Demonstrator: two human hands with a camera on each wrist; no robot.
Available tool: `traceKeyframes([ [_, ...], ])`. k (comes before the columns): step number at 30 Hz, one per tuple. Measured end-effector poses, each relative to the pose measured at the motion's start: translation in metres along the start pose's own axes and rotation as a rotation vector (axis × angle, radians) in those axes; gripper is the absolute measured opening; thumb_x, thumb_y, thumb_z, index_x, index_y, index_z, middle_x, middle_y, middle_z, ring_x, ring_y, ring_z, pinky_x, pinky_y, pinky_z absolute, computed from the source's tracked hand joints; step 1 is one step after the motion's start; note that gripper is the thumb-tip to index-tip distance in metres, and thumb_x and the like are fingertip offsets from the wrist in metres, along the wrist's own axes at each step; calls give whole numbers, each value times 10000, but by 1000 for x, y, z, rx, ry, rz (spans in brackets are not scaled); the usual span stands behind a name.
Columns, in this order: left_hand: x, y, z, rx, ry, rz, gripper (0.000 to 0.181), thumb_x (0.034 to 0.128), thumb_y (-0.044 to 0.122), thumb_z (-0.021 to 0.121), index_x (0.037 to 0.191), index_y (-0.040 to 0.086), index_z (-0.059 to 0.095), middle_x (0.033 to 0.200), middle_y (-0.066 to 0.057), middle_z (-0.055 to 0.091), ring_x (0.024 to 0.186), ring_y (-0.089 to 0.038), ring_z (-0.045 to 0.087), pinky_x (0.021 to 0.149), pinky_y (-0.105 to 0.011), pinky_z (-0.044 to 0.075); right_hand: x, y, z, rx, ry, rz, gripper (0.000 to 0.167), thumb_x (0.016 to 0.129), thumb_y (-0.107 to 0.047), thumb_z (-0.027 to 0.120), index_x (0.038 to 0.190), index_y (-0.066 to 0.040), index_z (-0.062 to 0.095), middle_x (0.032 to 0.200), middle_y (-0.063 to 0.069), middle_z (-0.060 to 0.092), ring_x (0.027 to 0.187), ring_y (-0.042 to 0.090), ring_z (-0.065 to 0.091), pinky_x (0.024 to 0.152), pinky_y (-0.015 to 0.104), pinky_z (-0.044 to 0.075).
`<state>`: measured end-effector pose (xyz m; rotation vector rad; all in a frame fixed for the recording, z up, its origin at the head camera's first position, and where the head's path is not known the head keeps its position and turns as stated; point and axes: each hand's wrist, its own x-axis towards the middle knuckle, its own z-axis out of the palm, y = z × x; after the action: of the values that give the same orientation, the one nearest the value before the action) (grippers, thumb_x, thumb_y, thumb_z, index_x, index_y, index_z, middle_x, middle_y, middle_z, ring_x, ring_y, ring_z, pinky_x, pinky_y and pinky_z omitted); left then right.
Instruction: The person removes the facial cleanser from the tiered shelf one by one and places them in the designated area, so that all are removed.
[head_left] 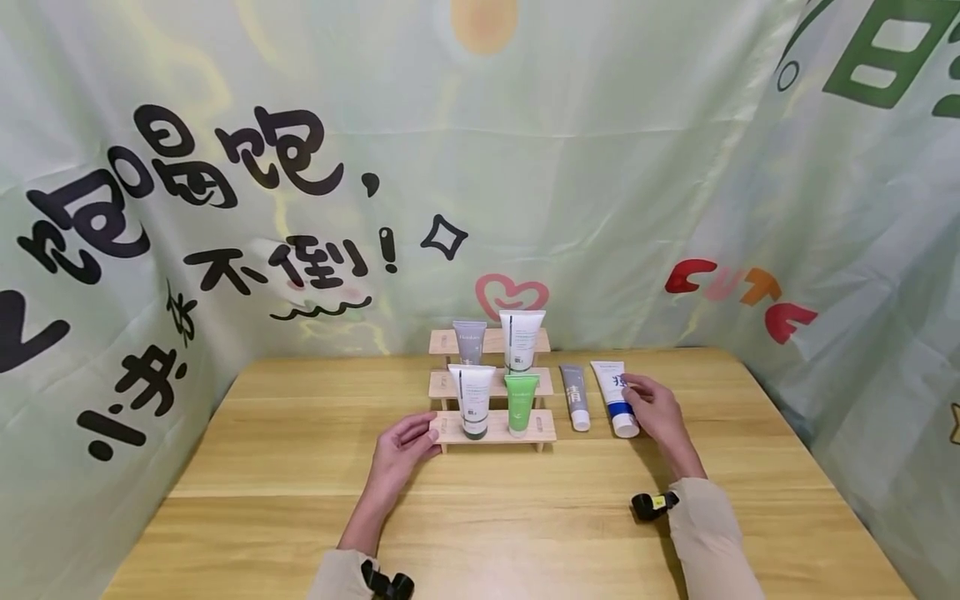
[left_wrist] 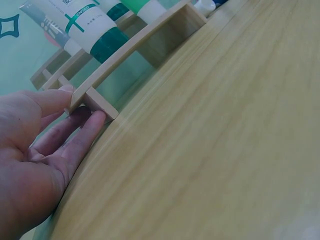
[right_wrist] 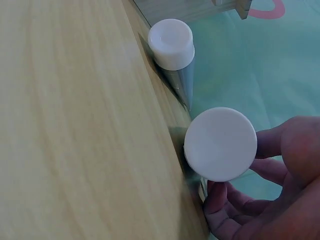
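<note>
Hanging behind rack point(head_left: 497, 429) and table point(head_left: 540, 517), printed fabric point(head_left: 607, 200)

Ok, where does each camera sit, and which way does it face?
Head: worn on the head, facing forward and down over the table and wooden rack; left hand, right hand and both sleeves show.
Left wrist: worn on that wrist, facing the rack's left end; left hand shows.
Right wrist: worn on that wrist, facing the capped ends of the lying white-and-blue tube and grey tube; right hand shows.
Shared: head and left wrist both show the left hand holding the rack.
</note>
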<state>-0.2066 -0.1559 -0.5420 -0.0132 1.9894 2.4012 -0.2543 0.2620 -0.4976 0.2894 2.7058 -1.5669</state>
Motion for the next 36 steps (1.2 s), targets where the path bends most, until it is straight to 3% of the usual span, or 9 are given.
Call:
traceKeyframes([
  [5,-1,0,0,20,5,-8,387,943,-10,723,1318,-49,637,1247,-252,667,1054,-248,702,896,-366,638,-3,-6,-7,39,77,-41,446,1086,-237,511,1484,-36,509,1431,262,485,1234,411,515,748,257,529],
  [11,0,2,1,24,8,-13,372,945,-15,717,1311,-30,650,1249,-243,669,1059,-258,701,897,-371,638,-9,-21,-16,86,142,-170,438,1068,-236,563,1463,-48,538,1411,243,552,1187,304,551,802,136,486],
  [16,0,0,0,31,9,-15,374,949,-3,717,1317,-22,650,1257,-243,665,1063,-254,699,897,-367,638,-17,-39,-16,196,104,-273,506,1056,-252,606,1510,-63,485,1402,249,550,1075,78,595,812,128,580],
  [19,0,-1,-1,28,6,-15,377,950,-4,715,1320,-24,647,1255,-246,665,1060,-253,701,899,-366,636,-23,-50,-12,254,70,-326,545,1049,-244,623,1537,-79,447,1393,240,552,1039,21,611,827,155,603],
  [29,0,2,0,15,1,-1,372,944,-13,720,1309,-34,650,1246,-250,670,1048,-251,705,893,-373,639,-34,-73,7,408,-43,-464,552,1036,-205,645,1543,-187,427,1369,165,567,1161,213,638,917,249,615],
  [36,-1,1,0,22,0,3,377,940,-2,729,1308,-29,652,1250,-243,669,1056,-248,702,893,-371,638,-38,-86,22,460,-107,-492,557,1034,-160,645,1542,-148,417,1404,216,544,1247,293,585,959,255,597],
])
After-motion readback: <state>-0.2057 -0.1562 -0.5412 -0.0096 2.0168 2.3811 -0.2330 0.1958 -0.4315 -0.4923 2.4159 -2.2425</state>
